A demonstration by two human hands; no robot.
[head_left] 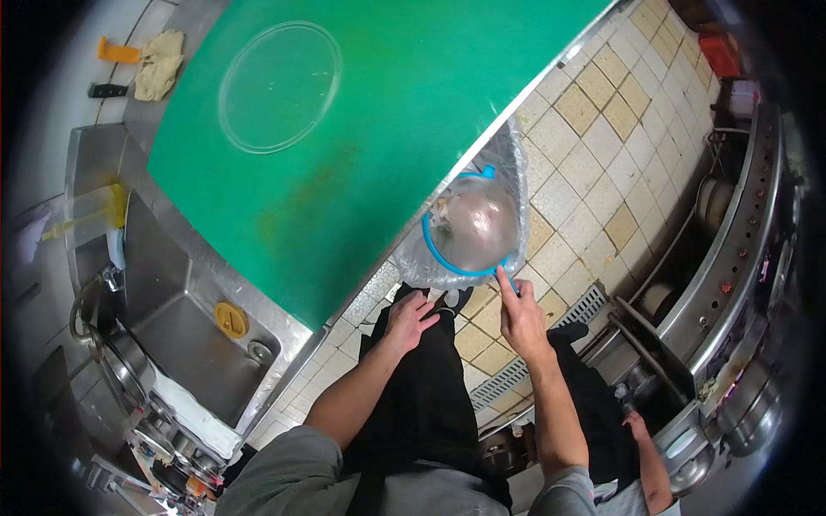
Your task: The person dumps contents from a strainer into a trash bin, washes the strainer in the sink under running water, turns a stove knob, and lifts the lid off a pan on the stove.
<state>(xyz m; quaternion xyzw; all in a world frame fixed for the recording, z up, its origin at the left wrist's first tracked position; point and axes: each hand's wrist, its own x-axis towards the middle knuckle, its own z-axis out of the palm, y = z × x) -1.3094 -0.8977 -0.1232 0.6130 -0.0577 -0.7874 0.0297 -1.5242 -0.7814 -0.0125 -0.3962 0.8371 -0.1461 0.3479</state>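
My right hand (521,315) is closed around the blue handle of a round mesh strainer (476,225). Its blue rim sits above a clear plastic bag (517,155) that appears to line a bin beside the counter's edge. The mesh looks shiny and domed, and a few pale bits show behind its left side. To the left and below the strainer, apart from it, my left hand (407,322) has loosely bent fingers with nothing in them. A green cutting board (284,193) covers the counter at the upper left, with a clear round lid (280,88) on it.
A steel sink (176,335) with a yellow round piece (231,319) lies left. A cloth (158,65) and a black-handled tool (107,89) rest at upper left. Stove burners (714,202) line the right side. Another person's arm (650,456) shows at lower right, above a floor drain grate (501,383).
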